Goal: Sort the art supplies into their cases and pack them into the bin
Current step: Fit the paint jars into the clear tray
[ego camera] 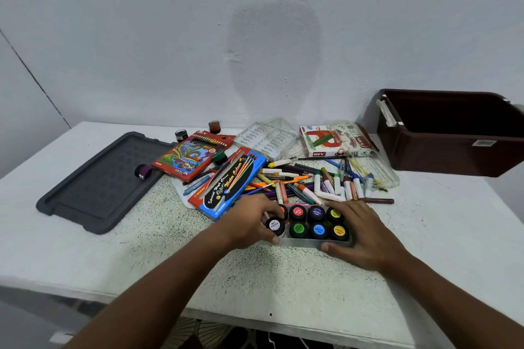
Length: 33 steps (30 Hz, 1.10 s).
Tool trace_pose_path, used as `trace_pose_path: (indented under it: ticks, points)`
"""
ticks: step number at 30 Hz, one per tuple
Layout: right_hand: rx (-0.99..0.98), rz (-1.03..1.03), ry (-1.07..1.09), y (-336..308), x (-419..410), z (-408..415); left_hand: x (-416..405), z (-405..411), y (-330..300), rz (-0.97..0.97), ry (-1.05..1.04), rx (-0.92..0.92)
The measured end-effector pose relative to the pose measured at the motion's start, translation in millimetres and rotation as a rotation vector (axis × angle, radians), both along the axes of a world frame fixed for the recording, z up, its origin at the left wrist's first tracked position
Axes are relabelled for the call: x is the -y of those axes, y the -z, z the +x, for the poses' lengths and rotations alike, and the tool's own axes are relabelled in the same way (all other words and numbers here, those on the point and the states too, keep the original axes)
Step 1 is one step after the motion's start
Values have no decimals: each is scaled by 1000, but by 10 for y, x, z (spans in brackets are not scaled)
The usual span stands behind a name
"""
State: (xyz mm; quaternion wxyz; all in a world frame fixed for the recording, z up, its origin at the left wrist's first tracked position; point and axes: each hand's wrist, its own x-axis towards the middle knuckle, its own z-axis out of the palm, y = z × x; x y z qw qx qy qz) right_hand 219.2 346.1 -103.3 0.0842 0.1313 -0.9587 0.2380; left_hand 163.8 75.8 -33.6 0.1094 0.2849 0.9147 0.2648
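Step in hand, by judgement: filling of the poster paint case. Nearest on the bench (170, 238), left hand (249, 221) curled round a black-lidded paint jar (274, 225), at the left end of the clear paint tray (306, 242), over what looked like its last free place. Right hand (365, 232) clasped on the right end of the same tray, thumb at the front edge. Seated already in the tray: seven jars, in two rows. Next move, as judged: jar to be pressed straight down into its pocket, tray kept steady. Behind the tray, a loose heap of crayons and pens (317, 181), unsorted; beside, a blue watercolour box (229, 181) and a red pencil box (192, 154). Further left, the grey lid (96, 181) with a purple jar (143, 171) on it. Far right, the brown bin (453, 133), open, inside not visible
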Motion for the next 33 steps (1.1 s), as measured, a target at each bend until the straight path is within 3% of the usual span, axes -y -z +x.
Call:
trace_pose_path:
  ticks: [11, 22, 27, 33]
  points:
    - [-8, -5, -4, 13, -9, -9, -73, 40, 68, -64, 29, 38]
    - [-4, -4, -6, 26, -16, -27, -25, 2, 36, 11, 40, 4]
    - [-4, 4, -8, 28, -16, -35, 101, -68, 14, 113, -35, 3]
    - [-19, 10, 4, 22, -1, 5, 486, -330, -13, 119, -333, -235]
